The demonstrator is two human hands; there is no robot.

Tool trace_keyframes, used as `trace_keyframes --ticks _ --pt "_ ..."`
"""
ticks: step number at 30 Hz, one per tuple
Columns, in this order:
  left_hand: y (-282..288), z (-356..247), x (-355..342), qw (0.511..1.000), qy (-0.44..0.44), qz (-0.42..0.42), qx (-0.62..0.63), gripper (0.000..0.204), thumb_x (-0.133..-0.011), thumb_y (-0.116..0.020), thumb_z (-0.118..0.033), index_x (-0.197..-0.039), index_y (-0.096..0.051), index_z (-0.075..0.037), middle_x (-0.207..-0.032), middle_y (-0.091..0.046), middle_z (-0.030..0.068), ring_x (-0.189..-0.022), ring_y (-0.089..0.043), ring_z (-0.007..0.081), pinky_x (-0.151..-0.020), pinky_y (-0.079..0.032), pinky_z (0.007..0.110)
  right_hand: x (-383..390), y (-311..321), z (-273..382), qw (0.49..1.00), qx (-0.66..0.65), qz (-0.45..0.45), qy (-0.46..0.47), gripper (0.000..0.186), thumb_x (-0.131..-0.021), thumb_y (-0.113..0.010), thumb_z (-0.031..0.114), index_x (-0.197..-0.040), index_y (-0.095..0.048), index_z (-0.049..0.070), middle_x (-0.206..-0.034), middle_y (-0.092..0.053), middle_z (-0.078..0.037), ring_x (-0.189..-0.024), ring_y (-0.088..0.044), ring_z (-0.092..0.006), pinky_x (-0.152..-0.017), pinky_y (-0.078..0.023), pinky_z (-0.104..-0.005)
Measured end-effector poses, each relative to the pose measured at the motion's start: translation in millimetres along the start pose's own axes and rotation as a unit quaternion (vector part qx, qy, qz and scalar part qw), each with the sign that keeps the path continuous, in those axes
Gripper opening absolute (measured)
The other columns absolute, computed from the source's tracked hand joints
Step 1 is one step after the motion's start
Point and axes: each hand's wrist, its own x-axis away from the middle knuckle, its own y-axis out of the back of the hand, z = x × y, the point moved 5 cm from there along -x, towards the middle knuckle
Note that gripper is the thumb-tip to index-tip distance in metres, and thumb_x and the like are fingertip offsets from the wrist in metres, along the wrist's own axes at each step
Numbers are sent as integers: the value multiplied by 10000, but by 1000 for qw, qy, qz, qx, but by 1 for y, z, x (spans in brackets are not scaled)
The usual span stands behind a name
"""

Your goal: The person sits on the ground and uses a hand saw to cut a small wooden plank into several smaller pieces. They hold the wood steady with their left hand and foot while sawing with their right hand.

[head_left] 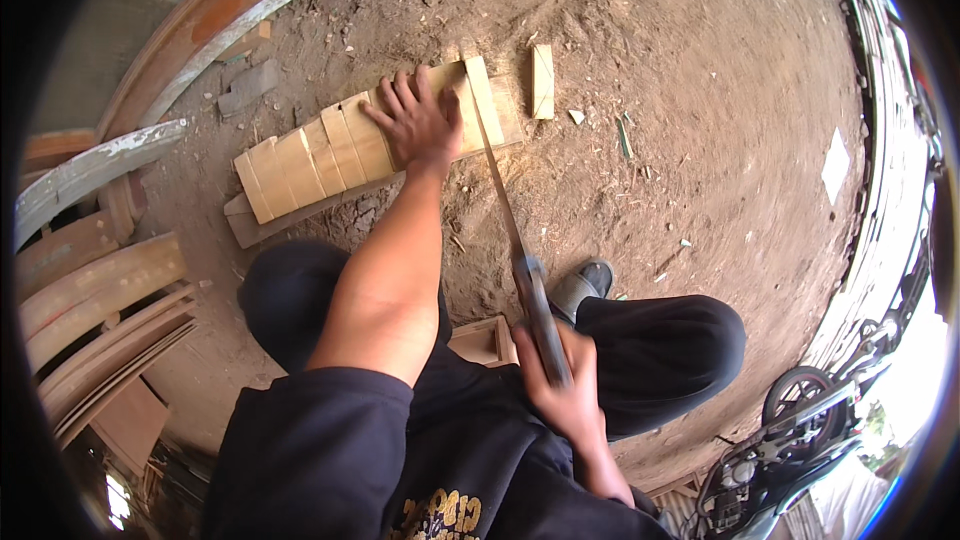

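My left hand (420, 122) lies with spread fingers on a pale wooden plank (345, 145), pressing it from above. Several straight lines or cuts cross the plank from edge to edge. A darker board (300, 217) lies beneath it on the ground. My right hand (562, 380) is wrapped round the dark handle of a handsaw (508, 205). Its narrow blade runs away from me to the plank's right part, beside an end strip (483, 100). Whether that strip is still joined cannot be made out. A loose wood block (542, 82) lies right of the plank.
Bare earth (720, 140) with wood chips surrounds the plank. Stacked boards (105, 280) and curved wooden pieces (200, 35) stand at the left. My shoe (590, 285) is near the blade, and an open wooden box (484, 342) sits between my legs. A motorcycle (790, 440) is at lower right.
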Motion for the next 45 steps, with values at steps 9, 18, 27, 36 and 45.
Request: trace_keyframes --ticks 9,18,27,36,45 --pt "-1 1 0 1000 -9 4 4 587 -969 -280 -501 -1444 -345 -162 -1461 -337 87 -1419 -224 293 -1118 -75 681 -46 -19 3 998 -5 -18 -53 179 -882 -637 83 -757 -571 -27 -553 -522 -122 -519 -470 -87 -483 -402 -332" --pt "-4 -1 -1 999 -2 -48 25 577 -964 -319 -499 -1424 -368 -155 -1442 -377 91 -1402 -258 297 -1108 -65 688 -69 -21 1 998 -20 -19 -57 290 -908 -639 118 -692 -486 -1 -562 -393 15 -556 -347 -37 -463 -300 -290" --pt "-4 0 -1 999 -7 -53 11 600 -960 -293 -530 -1428 -356 -158 -1437 -379 90 -1401 -271 293 -1112 -73 687 3 -1 7 999 7 4 -45 146 -872 -642 50 -762 -592 -31 -551 -549 -95 -490 -529 -95 -481 -424 -293" --pt "-6 2 -1 1000 6 -14 -9 583 -984 -229 -515 -1449 -326 -177 -1462 -363 113 -1411 -256 307 -1125 -72 675 26 13 11 999 8 8 -36 111 -873 -648 55 -805 -625 -30 -560 -546 -79 -533 -544 -63 -492 -426 -278" --pt "-6 4 1 1000 4 -30 8 615 -972 -259 -531 -1457 -338 -161 -1471 -347 78 -1424 -225 285 -1126 -44 675 -84 -19 7 998 -27 -2 -49 263 -911 -622 159 -739 -555 -28 -553 -488 -63 -530 -437 -76 -471 -379 -326"
